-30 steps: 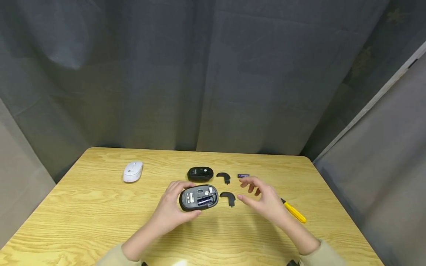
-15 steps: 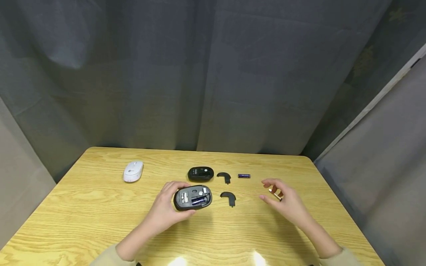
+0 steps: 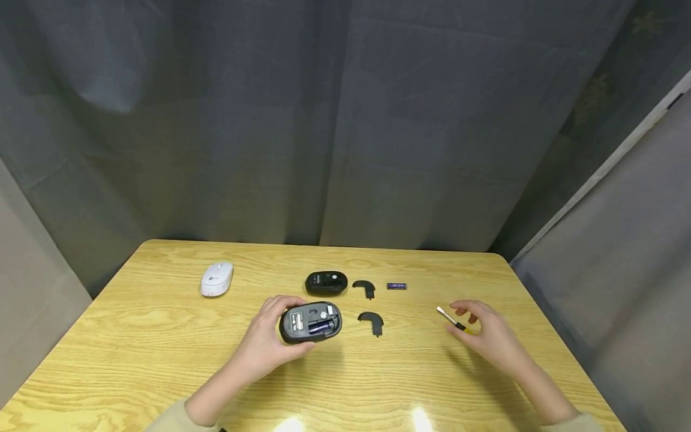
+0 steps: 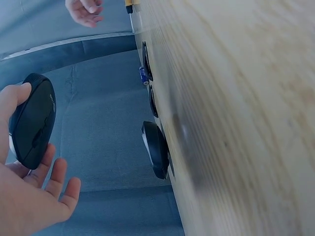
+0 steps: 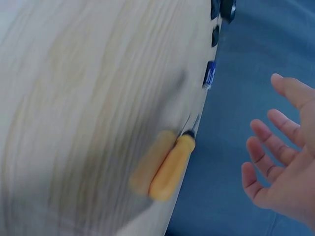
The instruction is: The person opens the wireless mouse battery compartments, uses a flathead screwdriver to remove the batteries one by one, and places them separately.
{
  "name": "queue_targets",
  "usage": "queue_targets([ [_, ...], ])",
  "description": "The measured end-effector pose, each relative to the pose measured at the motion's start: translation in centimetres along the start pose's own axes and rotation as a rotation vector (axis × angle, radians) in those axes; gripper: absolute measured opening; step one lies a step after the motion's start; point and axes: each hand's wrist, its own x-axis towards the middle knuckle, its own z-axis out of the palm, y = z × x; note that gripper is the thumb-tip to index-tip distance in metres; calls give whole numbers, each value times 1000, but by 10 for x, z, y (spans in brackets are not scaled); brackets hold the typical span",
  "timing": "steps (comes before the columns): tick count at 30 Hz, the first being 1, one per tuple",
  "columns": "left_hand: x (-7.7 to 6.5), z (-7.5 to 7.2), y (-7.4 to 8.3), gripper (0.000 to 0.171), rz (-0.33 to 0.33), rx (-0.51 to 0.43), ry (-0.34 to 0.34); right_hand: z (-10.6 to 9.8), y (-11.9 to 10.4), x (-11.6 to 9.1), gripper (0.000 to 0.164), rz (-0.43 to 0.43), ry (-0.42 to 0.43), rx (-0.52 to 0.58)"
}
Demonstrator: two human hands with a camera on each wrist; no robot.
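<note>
Gripped in my left hand (image 3: 268,338), an upturned mouse (image 3: 308,319) already carries its battery (image 3: 321,327) over the desk (image 3: 135,348); two covers (image 3: 372,318) lie unfitted, a second battery (image 3: 396,286) toward the far edge; my right hand (image 3: 490,336), spread, hovers by the screwdriver (image 5: 172,169).

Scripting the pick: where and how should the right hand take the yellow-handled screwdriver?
Probably best by the thick yellow handle of the screwdriver, thumb and fingers across its long sides, from above: it lies on the table, thin metal shaft pointing forward and left, and the right hand hovers over the handle.
</note>
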Motion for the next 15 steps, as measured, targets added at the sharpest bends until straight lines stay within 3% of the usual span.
queue_targets([
  [15,-2,0,2,68,46,8,-3,4,44,-6,43,113,-212,3],
])
